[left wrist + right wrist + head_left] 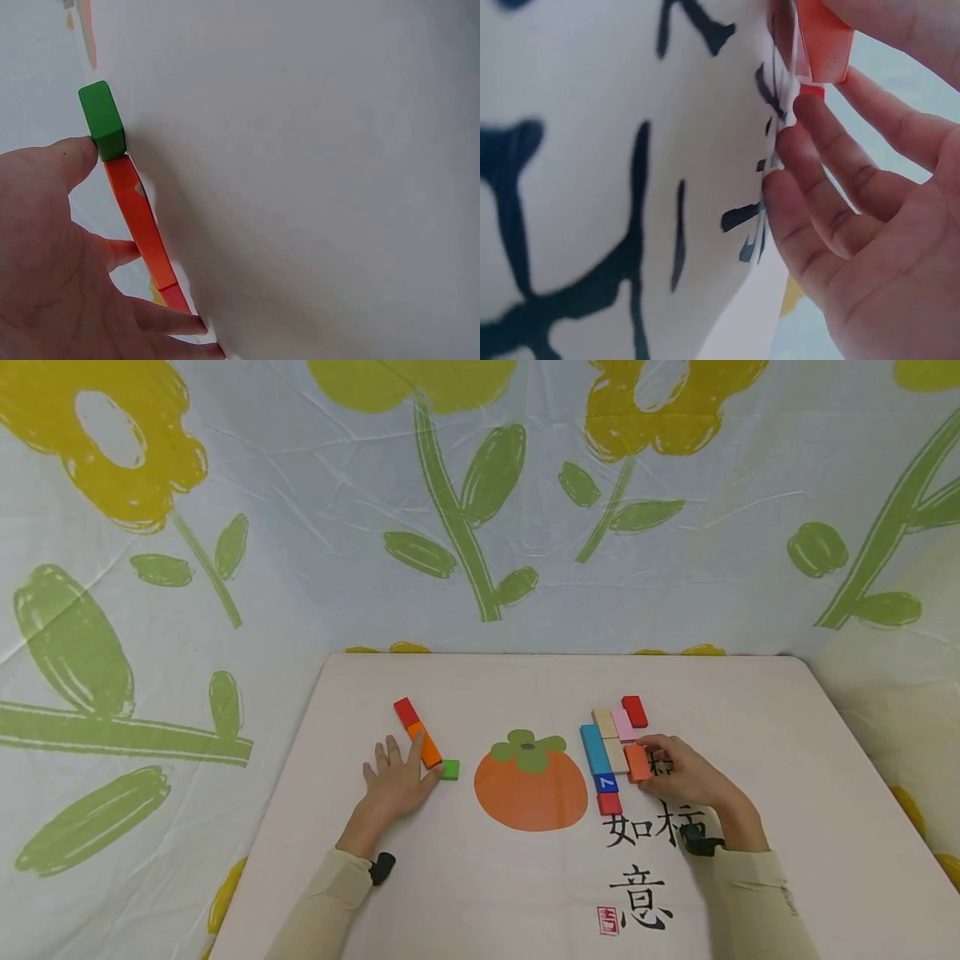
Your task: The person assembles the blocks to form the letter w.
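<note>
On the desk's [450, 893] right side, the right grip [686, 774] pinches a coral block [637, 764] just right of a tan block [615, 756], while the left grip [396, 783], loose with fingers spread, touches an orange block [430, 750] and a green block [451, 769] left of the printed persimmon [531, 792].

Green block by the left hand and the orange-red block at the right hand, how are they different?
The green block looks short and squarish from above; the orange-red block is longer. The green block touches the thumb of the spread left hand; the orange-red block is pinched by the right hand. Both are straight-edged blocks.
</note>
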Available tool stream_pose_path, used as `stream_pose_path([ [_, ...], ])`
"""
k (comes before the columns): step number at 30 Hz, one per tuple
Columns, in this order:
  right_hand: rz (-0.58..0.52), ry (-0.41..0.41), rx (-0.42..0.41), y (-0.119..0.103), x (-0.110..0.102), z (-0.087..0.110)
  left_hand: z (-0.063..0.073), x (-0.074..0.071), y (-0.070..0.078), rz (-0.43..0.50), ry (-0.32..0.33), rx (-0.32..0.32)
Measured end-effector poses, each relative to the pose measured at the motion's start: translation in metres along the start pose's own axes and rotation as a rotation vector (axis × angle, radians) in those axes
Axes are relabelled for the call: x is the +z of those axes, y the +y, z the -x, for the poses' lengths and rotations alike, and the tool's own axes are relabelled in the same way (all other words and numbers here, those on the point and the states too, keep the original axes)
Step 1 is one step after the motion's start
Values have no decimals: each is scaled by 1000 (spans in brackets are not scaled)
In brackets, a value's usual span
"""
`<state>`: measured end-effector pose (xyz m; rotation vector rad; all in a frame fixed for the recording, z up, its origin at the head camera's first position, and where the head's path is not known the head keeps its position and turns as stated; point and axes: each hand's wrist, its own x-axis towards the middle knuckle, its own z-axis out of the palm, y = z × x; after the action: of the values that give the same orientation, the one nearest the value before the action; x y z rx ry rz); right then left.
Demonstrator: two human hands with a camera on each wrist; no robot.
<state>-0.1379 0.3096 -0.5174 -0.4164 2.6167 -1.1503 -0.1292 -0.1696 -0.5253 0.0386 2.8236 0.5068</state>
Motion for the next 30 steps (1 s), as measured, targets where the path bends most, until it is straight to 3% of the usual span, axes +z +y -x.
stream_pose_path([
  [14, 26, 61, 41, -22, 2, 4, 0, 0, 0, 0, 4, 5],
  [30, -27, 132, -49, -69, 50, -26, 0, -1, 0, -1, -2, 5],
])
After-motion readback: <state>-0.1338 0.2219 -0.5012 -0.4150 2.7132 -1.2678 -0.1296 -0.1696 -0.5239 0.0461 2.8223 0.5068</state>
